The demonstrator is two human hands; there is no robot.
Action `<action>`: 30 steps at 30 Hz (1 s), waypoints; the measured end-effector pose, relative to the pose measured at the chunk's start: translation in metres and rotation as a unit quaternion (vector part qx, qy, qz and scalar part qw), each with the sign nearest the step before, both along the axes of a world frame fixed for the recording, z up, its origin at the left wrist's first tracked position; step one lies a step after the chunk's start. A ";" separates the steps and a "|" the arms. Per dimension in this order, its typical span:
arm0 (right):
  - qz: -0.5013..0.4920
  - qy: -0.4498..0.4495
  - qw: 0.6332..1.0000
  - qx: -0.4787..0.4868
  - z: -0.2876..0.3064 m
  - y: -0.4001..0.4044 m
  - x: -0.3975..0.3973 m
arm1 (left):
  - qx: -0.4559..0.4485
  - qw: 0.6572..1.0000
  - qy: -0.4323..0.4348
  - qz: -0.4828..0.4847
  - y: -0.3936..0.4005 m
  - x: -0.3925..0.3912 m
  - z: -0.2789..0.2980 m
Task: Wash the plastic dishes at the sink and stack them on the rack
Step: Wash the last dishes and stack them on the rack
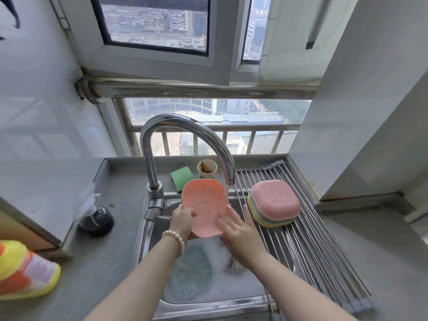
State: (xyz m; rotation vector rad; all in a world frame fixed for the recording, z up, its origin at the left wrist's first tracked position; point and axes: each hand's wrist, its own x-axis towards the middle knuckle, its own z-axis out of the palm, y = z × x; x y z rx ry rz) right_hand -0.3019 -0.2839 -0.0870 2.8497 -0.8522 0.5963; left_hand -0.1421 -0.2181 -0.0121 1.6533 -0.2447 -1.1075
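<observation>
While the pink dish (205, 206) is held tilted under the tap (185, 144), its underside facing the person and its long axis running roughly from near to far, the rack (301, 228) lies to its right, and that is the relation the next move turns on. The left hand (181, 218) has its grip clenched on the dish's left lower edge, fingers curled round the rim. The right hand (236, 228) lies with fingers straight against the dish's right lower edge, pressing or rubbing rather than clasping, so its grip is released. A thin stream of water meets the dish at its upper right corner.

On the rack, just right of the right hand, sits a stack (274, 206) of washed dishes upside down, a pink one on top. A teal dish (191, 272) lies in the suds of the sink (148, 239) below the hands, not yet washed by the look of it.

Judging from this, the right hand is the nearer one to the stack, so it would have to take the dish over, turning it face down to nest on top. Wet plastic may slip during that change of hands.
</observation>
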 end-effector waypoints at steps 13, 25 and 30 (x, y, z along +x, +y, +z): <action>0.006 -0.301 0.894 0.332 0.032 0.047 0.038 | -0.082 0.992 -0.044 0.086 0.002 -0.032 -0.014; -0.019 0.007 0.994 0.107 0.030 -0.006 -0.010 | 0.062 0.997 0.006 -0.035 -0.001 0.015 0.004; -0.063 -0.207 0.896 0.387 0.063 -0.001 -0.004 | 0.044 0.986 0.158 -0.030 -0.005 0.003 -0.024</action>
